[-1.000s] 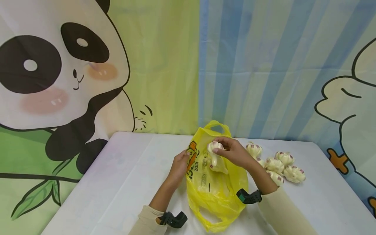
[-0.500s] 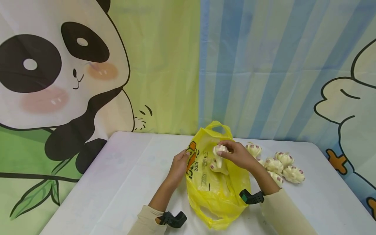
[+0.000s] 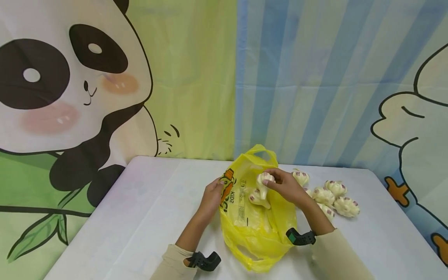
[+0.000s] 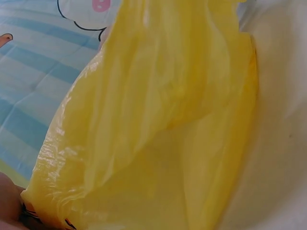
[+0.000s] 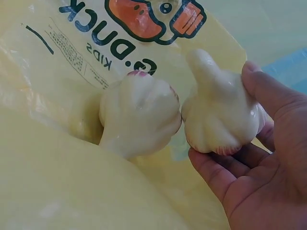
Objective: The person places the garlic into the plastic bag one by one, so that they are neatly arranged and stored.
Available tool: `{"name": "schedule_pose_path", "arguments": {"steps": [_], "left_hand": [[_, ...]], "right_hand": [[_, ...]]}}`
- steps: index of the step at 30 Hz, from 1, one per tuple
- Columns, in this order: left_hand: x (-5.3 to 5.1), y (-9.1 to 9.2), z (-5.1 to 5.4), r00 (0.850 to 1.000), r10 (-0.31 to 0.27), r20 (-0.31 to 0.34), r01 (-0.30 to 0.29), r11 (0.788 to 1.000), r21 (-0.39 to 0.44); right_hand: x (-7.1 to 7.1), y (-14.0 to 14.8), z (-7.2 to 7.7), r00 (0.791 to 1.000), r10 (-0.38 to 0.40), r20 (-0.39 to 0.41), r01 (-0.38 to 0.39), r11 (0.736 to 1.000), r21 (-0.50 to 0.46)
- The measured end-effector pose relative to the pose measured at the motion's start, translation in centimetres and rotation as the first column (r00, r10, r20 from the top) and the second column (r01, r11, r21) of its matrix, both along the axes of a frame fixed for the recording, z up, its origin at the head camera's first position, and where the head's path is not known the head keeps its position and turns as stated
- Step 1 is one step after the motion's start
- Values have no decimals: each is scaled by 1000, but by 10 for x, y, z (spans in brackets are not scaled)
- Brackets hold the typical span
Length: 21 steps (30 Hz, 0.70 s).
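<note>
R grip (image 3: 289,188) pinches garlic bulb (image 5: 218,110) at fingertips (image 5: 197,160), L grip (image 3: 211,196) holding bag (image 3: 259,237) edge.

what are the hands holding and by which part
The right hand holds a garlic by its round body. The left hand grips the bag at its printed left side.

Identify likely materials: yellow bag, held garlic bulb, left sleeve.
Yellow bag: thin plastic film, semi-gloss; creases, bright highlights, some translucency.
Held garlic bulb: smooth, satin; soft sheen hints at moulded plastic or foam, but real garlic isn't ruled out.
Left sleeve: probably woven or knit fabric, matte; soft folds, no shine.
</note>
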<state>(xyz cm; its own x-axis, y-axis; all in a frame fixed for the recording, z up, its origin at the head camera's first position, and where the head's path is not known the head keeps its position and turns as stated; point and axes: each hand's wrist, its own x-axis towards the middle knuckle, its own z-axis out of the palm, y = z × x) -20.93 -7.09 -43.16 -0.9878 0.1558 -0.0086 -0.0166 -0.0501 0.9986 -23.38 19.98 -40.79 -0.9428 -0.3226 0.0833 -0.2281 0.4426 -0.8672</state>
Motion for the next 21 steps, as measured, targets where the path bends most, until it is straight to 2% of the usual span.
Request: {"name": "schedule_pose_path", "arguments": {"steps": [4, 8, 10, 12, 15, 17, 19, 21], "left_hand": [[1, 0, 4, 1000, -17, 15, 17, 1000, -8], [5, 0, 11, 999, -12, 29, 13, 1000, -18], [5, 0, 10, 1000, -4, 27, 4, 1000, -22], [5, 1, 6, 1000, 7, 20, -7, 1000, -20], [2, 2, 0, 1000, 17, 10, -16, 1000, -18], [1, 2, -1, 1000, 16, 11, -16, 1000, -19], [0, 2, -1, 1000, 14, 10, -14, 1000, -21], [1, 1, -1, 1000, 16, 8, -16, 1000, -21]], "right_hand": [[-1, 3, -5, 1000, -12, -6, 12, 999, -40], [-2, 4, -11, 1000, -21, -14, 21, 999, -29], [-1, 2, -13, 1000, -23, -3, 23, 999, -24], [4, -1, -8, 1000, -10, -4, 10, 1000, -12], [4, -2, -10, 1000, 1, -14, -1, 1000, 15], [2, -4, -13, 999, 20, -30, -19, 999, 46], [-4, -5, -22, 999, 39, -33, -36, 997, 68], [-5, -10, -23, 998, 57, -35, -54, 995, 80]]}}
